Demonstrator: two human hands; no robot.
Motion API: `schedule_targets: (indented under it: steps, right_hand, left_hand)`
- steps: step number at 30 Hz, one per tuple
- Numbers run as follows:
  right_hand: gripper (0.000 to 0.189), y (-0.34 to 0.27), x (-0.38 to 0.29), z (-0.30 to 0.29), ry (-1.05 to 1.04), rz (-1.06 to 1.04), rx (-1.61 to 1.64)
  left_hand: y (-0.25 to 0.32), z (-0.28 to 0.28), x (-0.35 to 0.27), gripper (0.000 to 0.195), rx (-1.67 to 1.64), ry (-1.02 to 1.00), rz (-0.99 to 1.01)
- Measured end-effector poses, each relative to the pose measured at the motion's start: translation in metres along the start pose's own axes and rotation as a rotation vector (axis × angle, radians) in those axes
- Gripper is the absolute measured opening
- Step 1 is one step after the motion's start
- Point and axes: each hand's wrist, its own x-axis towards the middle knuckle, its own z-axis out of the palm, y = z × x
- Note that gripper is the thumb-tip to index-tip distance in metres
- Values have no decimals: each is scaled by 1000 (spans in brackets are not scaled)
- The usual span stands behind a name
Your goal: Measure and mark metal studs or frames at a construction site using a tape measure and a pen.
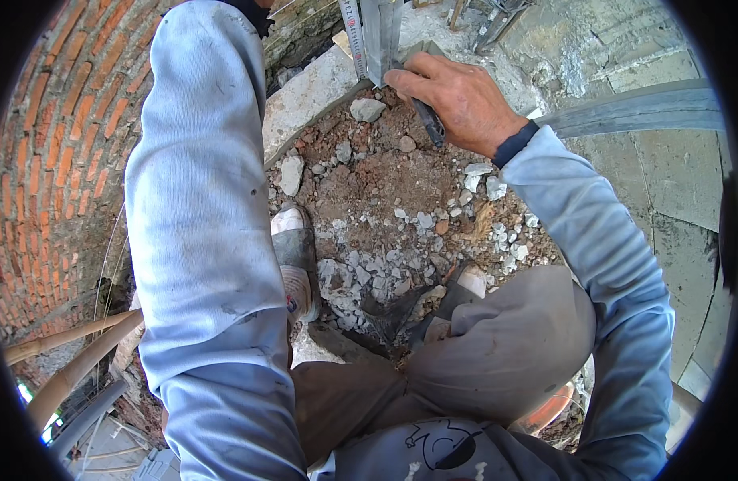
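My right hand is closed around a dark, elongated tool, its kind unclear, whose end sticks out below the palm. Its thumb and forefinger lie against the foot of an upright grey metal profile. Just left of that profile runs an extended measuring tape blade, its lower end near the soil. My left arm reaches to the top edge, where only a sliver of skin past the dark cuff shows; what my left hand does is hidden. Beneath the profile is broken brown soil with stones.
A concrete edge borders the dug soil. A brick wall rises at left, with bamboo poles below. At right, a long metal strip crosses the concrete slabs. My shod feet stand among rubble.
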Motion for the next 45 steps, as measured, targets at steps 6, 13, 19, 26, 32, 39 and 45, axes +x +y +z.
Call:
schedule_targets:
  steps: [6, 13, 19, 26, 32, 39, 45]
  right_hand:
    - [29, 0, 20, 3, 134, -50, -151]
    - [28, -3, 47, -2, 30, -199, -306]
    - [26, 0, 53, 0, 32, -207, -315]
    - [27, 5, 54, 6, 55, -218, -379]
    - [29, 3, 53, 7, 146, -143, -376]
    - [29, 5, 51, 8, 198, -122, -366]
    - [30, 1, 55, 10, 222, -90, -344]
  left_hand:
    - [-2, 9, -7, 31, -20, -3, 32]
    - [0, 0, -6, 28, -34, 6, 23]
    - [-4, -2, 4, 27, -151, -120, 6]
    - [-13, -9, 6, 28, -248, -237, 106]
    - [-11, -6, 4, 27, -202, -166, 62]
    - [-6, -1, 2, 31, -127, -83, -7]
    - [-6, -4, 3, 32, -122, -120, 32]
